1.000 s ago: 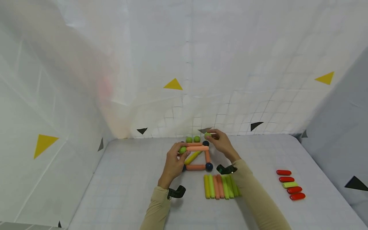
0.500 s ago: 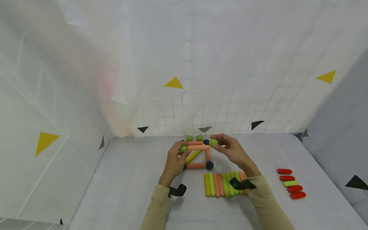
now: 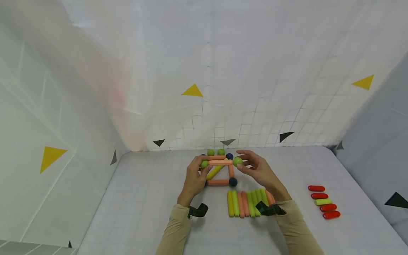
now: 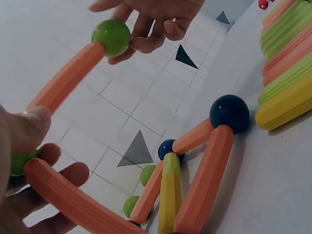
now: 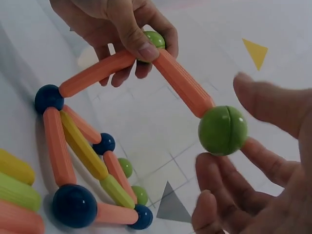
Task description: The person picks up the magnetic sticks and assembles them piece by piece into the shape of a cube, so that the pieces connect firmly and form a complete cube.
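Observation:
My left hand (image 3: 193,179) pinches a green ball (image 5: 155,39) between thumb and fingers. From that ball one orange stick (image 5: 97,73) slopes down to a dark blue ball (image 5: 48,98). A second orange stick (image 3: 220,162) reaches out sideways and carries another green ball (image 5: 223,130) at its far end. Beside this end ball, my right hand (image 3: 261,170) has its fingers spread, with fingertips right at the ball and the thumb apart from it. Below lies a square frame of orange sticks and dark blue balls (image 3: 233,182), crossed by a yellow and light green diagonal (image 5: 85,146).
A row of yellow, green and orange sticks (image 3: 245,204) lies in front, partly behind the right wrist. Red sticks (image 3: 328,207) and a light green one (image 3: 323,202) lie at the right. Two green balls (image 3: 211,152) stand behind the frame, near the back wall.
The right hand has brought a green ball from the back towards me, onto the raised stick's end, and its grip has loosened. The left hand holds nearly still.

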Available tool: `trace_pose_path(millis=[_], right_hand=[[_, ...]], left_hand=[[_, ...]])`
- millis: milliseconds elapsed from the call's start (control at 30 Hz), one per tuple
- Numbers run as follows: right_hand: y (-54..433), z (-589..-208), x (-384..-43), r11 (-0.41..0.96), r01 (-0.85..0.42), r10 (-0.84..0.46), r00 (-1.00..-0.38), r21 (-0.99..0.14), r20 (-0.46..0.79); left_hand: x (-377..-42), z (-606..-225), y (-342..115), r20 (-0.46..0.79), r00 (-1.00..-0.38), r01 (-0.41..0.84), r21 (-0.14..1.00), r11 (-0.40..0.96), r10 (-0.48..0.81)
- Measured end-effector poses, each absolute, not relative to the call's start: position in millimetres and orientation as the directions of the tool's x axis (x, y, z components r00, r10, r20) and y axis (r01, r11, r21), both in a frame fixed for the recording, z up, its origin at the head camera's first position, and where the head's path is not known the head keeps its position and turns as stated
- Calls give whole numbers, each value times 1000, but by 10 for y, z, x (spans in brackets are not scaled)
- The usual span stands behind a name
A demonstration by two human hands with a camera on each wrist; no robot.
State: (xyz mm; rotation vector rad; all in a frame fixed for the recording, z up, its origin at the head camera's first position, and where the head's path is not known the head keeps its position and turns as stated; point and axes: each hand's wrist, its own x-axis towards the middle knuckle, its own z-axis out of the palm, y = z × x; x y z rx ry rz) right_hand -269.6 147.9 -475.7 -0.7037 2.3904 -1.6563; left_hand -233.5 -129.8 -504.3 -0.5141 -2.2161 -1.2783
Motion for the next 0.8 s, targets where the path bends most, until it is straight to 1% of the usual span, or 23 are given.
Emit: trace_pose_path(millis=[100, 200, 300, 400, 500, 633, 733, 800], right_hand=[[1530, -4797, -2696, 309, -243, -488, -870, -920, 66], [1567, -4854, -2683, 385, -213, -516, -856, -898, -18], [1536, -4906, -2628, 469, -231, -539, -839, -853, -70], [1425, -4951, -2523, 553, -293, -562, -822, -780, -90], [1236, -4981, -2373, 678, -298, -513, -846, -672, -142], [961, -5016, -2197, 831, -241, -372, -911, -502, -179], [819, -5072, -2130, 877, -231, -320, -935, -421, -153], [766, -5115, -2108, 883, -236, -313, -940, -404, -133]], left_hand=[[-2342, -5040, -1287, 607, -793, 556, 677, 482, 63], [-2345, -5042, -1283, 611, -789, 560, 674, 482, 64], [-2344, -5045, -1285, 623, -780, 571, 663, 484, 67], [-2342, -5050, -1291, 629, -775, 575, 660, 483, 65], [-2345, -5059, -1302, 618, -784, 566, 670, 480, 61], [-2350, -5070, -1300, 576, -815, 536, 710, 457, 61], [-2340, -5067, -1290, 533, -844, 503, 744, 439, 64], [-2330, -5064, -1286, 511, -857, 484, 758, 438, 63]])
